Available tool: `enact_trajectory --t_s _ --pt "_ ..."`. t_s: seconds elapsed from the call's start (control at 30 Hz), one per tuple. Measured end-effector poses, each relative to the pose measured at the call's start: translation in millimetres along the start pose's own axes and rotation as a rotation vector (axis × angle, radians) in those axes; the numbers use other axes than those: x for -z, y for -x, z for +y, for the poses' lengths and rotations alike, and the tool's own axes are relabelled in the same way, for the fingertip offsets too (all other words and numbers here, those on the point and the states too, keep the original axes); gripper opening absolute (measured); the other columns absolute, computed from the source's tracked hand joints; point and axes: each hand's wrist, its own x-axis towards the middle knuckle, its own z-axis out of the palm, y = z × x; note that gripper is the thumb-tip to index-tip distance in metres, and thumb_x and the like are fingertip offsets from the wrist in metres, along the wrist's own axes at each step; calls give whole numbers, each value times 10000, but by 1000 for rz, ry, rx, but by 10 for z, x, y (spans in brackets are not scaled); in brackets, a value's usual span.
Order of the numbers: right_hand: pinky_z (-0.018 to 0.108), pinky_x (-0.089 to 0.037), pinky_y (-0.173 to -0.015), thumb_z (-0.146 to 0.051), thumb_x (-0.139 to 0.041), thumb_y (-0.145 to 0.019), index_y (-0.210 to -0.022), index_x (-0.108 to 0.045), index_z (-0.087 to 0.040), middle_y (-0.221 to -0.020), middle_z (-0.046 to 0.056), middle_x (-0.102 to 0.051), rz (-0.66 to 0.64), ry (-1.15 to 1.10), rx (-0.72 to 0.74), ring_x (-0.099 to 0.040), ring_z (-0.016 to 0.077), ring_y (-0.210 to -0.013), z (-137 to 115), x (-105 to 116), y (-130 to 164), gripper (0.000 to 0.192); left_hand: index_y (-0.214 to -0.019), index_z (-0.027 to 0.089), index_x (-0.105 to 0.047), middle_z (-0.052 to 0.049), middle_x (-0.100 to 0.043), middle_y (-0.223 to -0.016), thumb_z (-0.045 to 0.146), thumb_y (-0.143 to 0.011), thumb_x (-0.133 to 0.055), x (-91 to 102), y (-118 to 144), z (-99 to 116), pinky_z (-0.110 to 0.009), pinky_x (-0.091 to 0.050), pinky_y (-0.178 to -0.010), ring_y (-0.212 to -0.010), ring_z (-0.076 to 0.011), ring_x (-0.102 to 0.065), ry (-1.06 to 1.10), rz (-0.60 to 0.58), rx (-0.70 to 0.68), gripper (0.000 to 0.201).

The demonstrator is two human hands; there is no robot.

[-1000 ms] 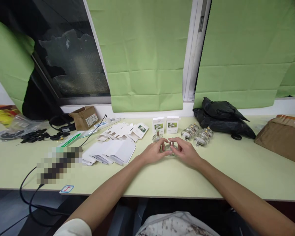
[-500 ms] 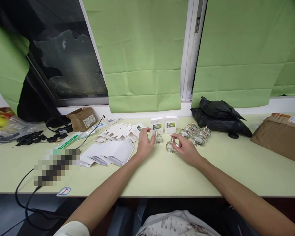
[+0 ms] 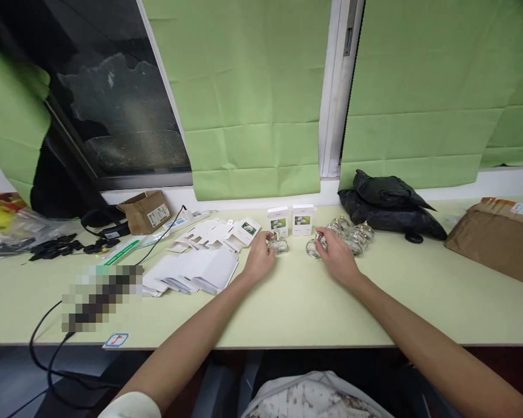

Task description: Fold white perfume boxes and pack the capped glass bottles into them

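Note:
My left hand (image 3: pixel 260 256) is at the left side of a small clear glass bottle (image 3: pixel 280 247), with its fingers curled against the bottle near the cap. In my right hand (image 3: pixel 337 256), thumb and fingers pinch the neck and cap of a second clear glass bottle (image 3: pixel 312 249), which is upright at table level. My palm hides part of it. Just behind stand two small white boxes, a left one (image 3: pixel 278 215) and a right one (image 3: pixel 303 212), each with a green picture. More round glass bottles (image 3: pixel 361 233) with gold-coloured tops cluster beyond my right hand.
Flattened white cartons (image 3: pixel 209 267) lie to the left on the table (image 3: pixel 287 313). Black plastic bags (image 3: pixel 390 209) and a large brown carton (image 3: pixel 497 241) stand at the right. A small cardboard box (image 3: pixel 144 212), cables and black parts (image 3: pixel 54 247) are at the far left.
My right hand has moved the bottle away from me and to the right, beside the bottle cluster. My left hand's fingers have come down and closed in on the other bottle.

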Motion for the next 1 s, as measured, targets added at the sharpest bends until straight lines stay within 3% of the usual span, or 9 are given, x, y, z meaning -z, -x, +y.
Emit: enact_trajectory --t_s 0.23,0.57,0.73,1.0 --pt "413 -534 -799 -340 -419 -1060 -1413 -528 -219 -1297 129 -698 -38 -22 -17 -700 273 -901 42 -12 -8 389 -1325 233 -503 -107 -604 -1323 107 -909 -509 -16 28 6 -425 -486 -998 -1152 -253 -583 32 -67 -7 435" --pt "416 -517 -806 -351 -454 -1039 -1488 -479 -252 -1207 105 -717 -95 -118 -12 -660 249 -809 61 -68 9 461 -1375 276 -523 -91 -578 -1424 247 -999 -552 -45 81 79 -340 -540 -887 -1196 -230 -589 134 -168 -92 378" --pt "397 -509 -773 -372 -488 -1025 -1500 -472 -260 -1113 79 -724 -135 -154 -12 -627 229 -747 60 -78 13 489 -1332 268 -555 -83 -612 -1385 279 -1019 -559 -64 69 89 -361 -544 -941 -1166 -224 -609 125 -150 -120 313" --pt "417 -511 -788 -372 -481 -1025 -1483 -465 -277 -1207 85 -712 -154 -160 -27 -630 232 -750 63 -63 4 468 -1339 270 -555 -70 -637 -1373 312 -1023 -574 -39 62 97 -357 -543 -924 -1059 -201 -646 96 -151 -87 319"
